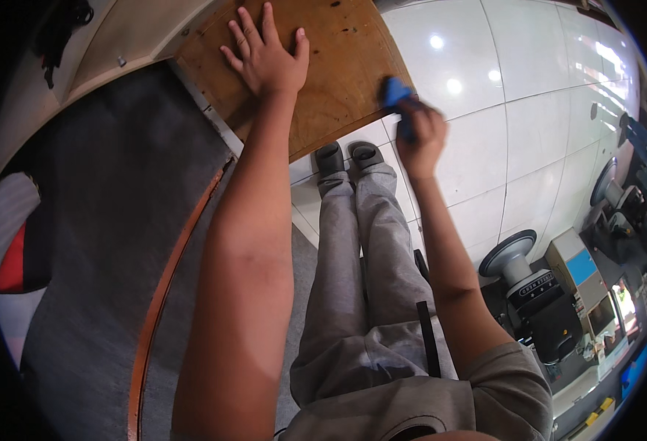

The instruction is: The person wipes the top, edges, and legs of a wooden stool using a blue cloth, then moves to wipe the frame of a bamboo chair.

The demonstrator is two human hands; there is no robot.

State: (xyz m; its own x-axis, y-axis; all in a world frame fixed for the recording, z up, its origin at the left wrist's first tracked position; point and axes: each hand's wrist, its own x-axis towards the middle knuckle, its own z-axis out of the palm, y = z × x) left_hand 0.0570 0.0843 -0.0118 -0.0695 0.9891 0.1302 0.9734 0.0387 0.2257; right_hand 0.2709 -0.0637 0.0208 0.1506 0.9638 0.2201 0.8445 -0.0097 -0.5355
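My left hand (pixel 271 60) lies palm down on a worn brown wooden board (pixel 345 71), fingers spread and holding nothing. Dark marks and scratches show on the board's surface. At the board's near right corner, my right hand (pixel 424 138) grips a blue and dark item (pixel 396 92), perhaps a cloth. Motion blur hides its exact kind, and whether it touches the board's edge I cannot tell. My fingers are curled around its lower part.
White floor tiles (pixel 467 149) lie below and right of the board. Barber chairs (pixel 544 314) with round bases stand at the right. A dark grey surface with a copper-coloured strip (pixel 161 297) is at the left. My shoes (pixel 330 157) are just below the board's edge.
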